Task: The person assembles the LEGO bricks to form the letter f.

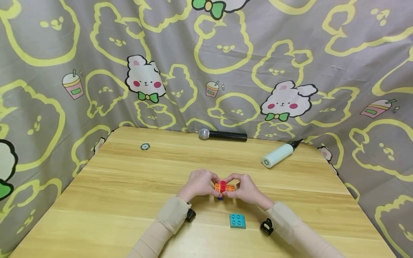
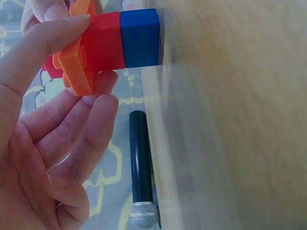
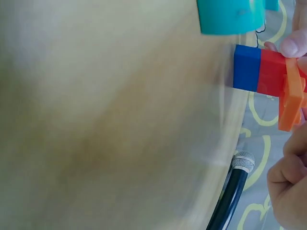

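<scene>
Together both hands hold a small stack of toy building bricks above the wooden table. A blue brick (image 2: 140,38) forms the bottom, with a red brick (image 2: 105,40) on it. Across these lies a flat orange brick (image 1: 230,187), topped by another red brick (image 1: 223,185). My left hand (image 1: 201,182) pinches the stack from the left, thumb over the orange brick in the left wrist view. From the right, my right hand (image 1: 246,187) grips it with thumb and forefinger; its fingertips are partly cut off in the right wrist view. A teal brick (image 1: 237,221) sits nearer the front.
At the back of the table (image 1: 129,179) lies a black microphone (image 1: 227,135). A pale hand pump (image 1: 278,155) with a black tip lies back right, and a small round token (image 1: 145,146) back left. Patterned cloth (image 1: 180,46) hangs behind.
</scene>
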The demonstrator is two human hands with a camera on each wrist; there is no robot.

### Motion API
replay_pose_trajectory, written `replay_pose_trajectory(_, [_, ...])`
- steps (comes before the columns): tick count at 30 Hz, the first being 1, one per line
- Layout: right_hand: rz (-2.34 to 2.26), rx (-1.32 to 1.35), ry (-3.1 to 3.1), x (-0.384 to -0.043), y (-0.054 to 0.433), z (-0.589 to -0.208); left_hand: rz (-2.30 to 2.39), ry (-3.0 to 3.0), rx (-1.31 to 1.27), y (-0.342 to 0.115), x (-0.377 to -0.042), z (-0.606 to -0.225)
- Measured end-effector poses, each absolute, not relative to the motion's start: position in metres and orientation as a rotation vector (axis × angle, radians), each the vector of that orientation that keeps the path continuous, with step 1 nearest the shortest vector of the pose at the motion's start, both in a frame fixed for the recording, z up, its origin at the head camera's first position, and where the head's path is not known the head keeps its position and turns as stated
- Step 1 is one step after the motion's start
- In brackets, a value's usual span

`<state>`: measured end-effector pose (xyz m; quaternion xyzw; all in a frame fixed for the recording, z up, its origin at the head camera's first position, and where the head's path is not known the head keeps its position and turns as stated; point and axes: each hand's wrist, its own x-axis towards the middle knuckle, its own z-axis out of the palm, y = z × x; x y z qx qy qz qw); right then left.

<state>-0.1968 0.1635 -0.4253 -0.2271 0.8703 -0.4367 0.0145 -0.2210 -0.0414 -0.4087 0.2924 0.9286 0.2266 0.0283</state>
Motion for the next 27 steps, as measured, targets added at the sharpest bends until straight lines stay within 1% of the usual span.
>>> replay_pose_trajectory(20, [-1.326,-0.695,2.69,-0.1935,0.1618,-0.4223,0.649,2.859,0.926,-0.0424,-0.2165,-0.4038])
replay_pose_trajectory(27, [-1.298,-0.764,2.716,-0.1922,0.1645,-0.4223,0.669,2.871,0.922,-0.043,-0.2176,-0.4031])
